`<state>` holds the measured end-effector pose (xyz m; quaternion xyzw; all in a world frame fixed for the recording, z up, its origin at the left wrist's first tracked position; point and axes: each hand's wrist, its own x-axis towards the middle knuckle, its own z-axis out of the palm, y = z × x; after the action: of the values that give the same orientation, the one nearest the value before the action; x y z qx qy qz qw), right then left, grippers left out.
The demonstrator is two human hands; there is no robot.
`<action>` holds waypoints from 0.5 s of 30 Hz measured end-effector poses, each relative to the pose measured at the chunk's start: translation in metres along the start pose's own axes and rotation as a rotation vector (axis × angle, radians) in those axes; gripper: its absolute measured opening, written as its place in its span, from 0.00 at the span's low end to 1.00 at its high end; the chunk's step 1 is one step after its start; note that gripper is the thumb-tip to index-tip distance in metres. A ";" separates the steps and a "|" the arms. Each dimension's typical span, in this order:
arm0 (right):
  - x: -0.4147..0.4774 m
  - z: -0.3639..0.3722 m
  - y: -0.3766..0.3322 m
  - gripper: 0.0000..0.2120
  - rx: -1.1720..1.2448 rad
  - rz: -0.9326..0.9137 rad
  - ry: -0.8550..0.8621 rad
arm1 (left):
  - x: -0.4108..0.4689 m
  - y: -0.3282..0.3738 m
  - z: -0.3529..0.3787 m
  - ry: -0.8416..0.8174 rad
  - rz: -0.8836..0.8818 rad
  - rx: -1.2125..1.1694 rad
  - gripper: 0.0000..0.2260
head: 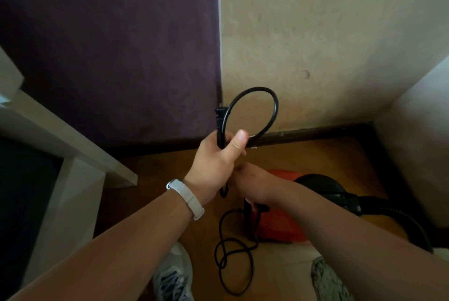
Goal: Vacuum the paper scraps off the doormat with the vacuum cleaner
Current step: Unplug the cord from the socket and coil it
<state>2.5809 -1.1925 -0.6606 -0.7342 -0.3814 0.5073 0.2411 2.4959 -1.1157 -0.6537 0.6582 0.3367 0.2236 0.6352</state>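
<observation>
My left hand [213, 162], with a white band on its wrist, grips a black power cord [275, 108] that curls into a loop above the fist. The cord's plug [220, 116] sticks up beside the loop. My right hand [250, 181] sits just below and behind the left one, its fingers hidden, so I cannot tell whether it holds the cord. The red and black vacuum cleaner [274, 225] lies on the wooden floor under my right forearm. More cord [226, 252] lies in loose loops in front of it. A grey shaggy patch [325, 279] at the bottom right may be the doormat.
A black hose [401, 215] runs off the vacuum to the right. A beige wall [328, 33] and a dark purple panel [109, 45] face me. A pale shelf unit [73, 142] stands at the left, a white wall at the right. My shoe [172, 276] is on the floor.
</observation>
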 end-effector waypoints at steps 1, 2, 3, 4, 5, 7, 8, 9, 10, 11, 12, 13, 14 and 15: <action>0.003 0.002 0.003 0.10 0.077 0.008 -0.026 | 0.001 -0.002 0.000 -0.030 0.021 0.059 0.30; 0.004 0.003 0.004 0.08 0.168 0.036 -0.051 | 0.001 -0.001 -0.002 -0.045 0.032 0.085 0.28; 0.005 0.004 0.006 0.08 0.264 0.066 -0.067 | 0.003 0.000 -0.003 -0.031 0.020 0.102 0.25; 0.004 0.005 0.006 0.08 0.366 0.091 -0.065 | 0.005 0.003 -0.007 0.000 0.018 0.087 0.23; 0.005 0.005 0.008 0.09 0.454 0.087 -0.071 | 0.009 0.005 -0.013 0.048 0.016 0.072 0.21; 0.004 0.007 0.015 0.10 0.551 0.049 -0.113 | 0.017 0.007 -0.029 0.175 -0.019 0.048 0.17; 0.003 0.010 0.019 0.10 0.533 0.033 -0.119 | 0.021 0.009 -0.039 0.235 -0.041 0.033 0.16; 0.005 0.014 0.027 0.10 0.454 0.021 -0.117 | 0.025 0.012 -0.048 0.281 -0.068 0.030 0.15; 0.007 0.018 0.035 0.10 0.350 0.034 -0.102 | 0.028 0.014 -0.057 0.310 -0.072 0.051 0.15; 0.009 0.022 0.045 0.10 0.218 0.052 -0.090 | 0.031 0.016 -0.065 0.338 -0.063 0.110 0.16; 0.011 0.026 0.053 0.10 0.096 0.069 -0.074 | 0.034 0.017 -0.075 0.362 -0.034 0.205 0.16; 0.013 0.032 0.064 0.09 -0.017 0.086 -0.064 | 0.036 0.018 -0.084 0.385 0.000 0.309 0.17; 0.014 0.037 0.074 0.08 -0.073 0.108 -0.045 | 0.038 0.018 -0.095 0.402 0.032 0.399 0.18; 0.014 0.042 0.084 0.10 -0.082 0.138 -0.019 | 0.040 0.016 -0.103 0.405 0.047 0.481 0.19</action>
<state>2.5710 -1.2322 -0.7462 -0.7632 -0.3525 0.5135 0.1717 2.4511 -1.0153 -0.6336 0.7391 0.4844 0.2787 0.3760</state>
